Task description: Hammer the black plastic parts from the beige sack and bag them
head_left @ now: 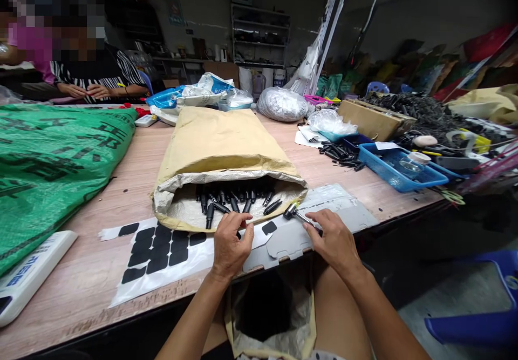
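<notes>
My right hand (338, 244) is closed around the handle of a small tool with a shiny metal shaft and a dark round head (290, 211), just right of the sack's mouth. My left hand (231, 244) has its fingers curled together in front of that mouth; a dark bit shows between them, too hidden to name. A tan woven sack (226, 138) lies on its side with its opening towards me. Inside it are several black cylindrical parts (209, 215). Under my hands lie a grey cardboard sheet (340, 209) and a white sheet with black square stickers (156, 249).
On the left are a green sack (60, 171) and a white device (34, 276). A blue tray (400, 168), loose black parts (340, 152) and a cardboard box (374, 117) stand right. Another open sack (309, 322) is at my lap. A person (101, 74) sits across the table.
</notes>
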The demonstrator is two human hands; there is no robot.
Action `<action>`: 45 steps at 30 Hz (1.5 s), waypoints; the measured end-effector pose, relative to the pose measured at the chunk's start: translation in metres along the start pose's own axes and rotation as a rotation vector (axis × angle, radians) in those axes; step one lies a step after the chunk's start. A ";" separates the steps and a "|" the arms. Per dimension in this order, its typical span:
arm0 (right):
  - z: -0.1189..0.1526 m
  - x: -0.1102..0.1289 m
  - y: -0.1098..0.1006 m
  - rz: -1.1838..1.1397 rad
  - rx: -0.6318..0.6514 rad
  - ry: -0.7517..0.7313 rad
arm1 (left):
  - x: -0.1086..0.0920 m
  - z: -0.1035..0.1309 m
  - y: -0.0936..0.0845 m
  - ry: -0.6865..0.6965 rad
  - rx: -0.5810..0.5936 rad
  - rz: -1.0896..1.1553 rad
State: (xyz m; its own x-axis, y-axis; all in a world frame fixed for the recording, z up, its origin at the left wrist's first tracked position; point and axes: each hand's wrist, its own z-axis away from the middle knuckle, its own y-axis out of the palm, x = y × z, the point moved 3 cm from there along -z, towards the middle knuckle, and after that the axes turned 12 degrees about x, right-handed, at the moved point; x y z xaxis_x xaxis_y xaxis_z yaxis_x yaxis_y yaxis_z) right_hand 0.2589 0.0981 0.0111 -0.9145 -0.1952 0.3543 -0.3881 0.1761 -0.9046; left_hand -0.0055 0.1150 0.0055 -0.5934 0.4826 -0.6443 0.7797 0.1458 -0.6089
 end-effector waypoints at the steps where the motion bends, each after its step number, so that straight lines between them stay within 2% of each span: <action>1: -0.002 -0.003 0.004 0.032 -0.016 0.005 | 0.000 0.000 0.000 0.001 0.001 -0.006; 6: -0.007 0.000 0.020 0.185 -0.045 0.014 | -0.001 0.001 0.001 0.005 0.010 -0.031; 16: -0.003 0.004 0.029 0.322 -0.119 0.025 | -0.002 0.003 0.005 0.006 0.068 -0.054; 45: -0.001 0.004 0.032 0.358 -0.149 -0.013 | -0.005 0.002 0.004 -0.003 0.119 -0.030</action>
State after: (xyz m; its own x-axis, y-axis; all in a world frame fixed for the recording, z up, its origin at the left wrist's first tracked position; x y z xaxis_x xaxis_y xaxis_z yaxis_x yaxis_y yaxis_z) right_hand 0.2427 0.1035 -0.0160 -0.9939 -0.1084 0.0184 -0.0579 0.3736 -0.9258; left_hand 0.0001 0.1107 0.0056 -0.6169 0.4773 -0.6258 0.7322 0.0565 -0.6788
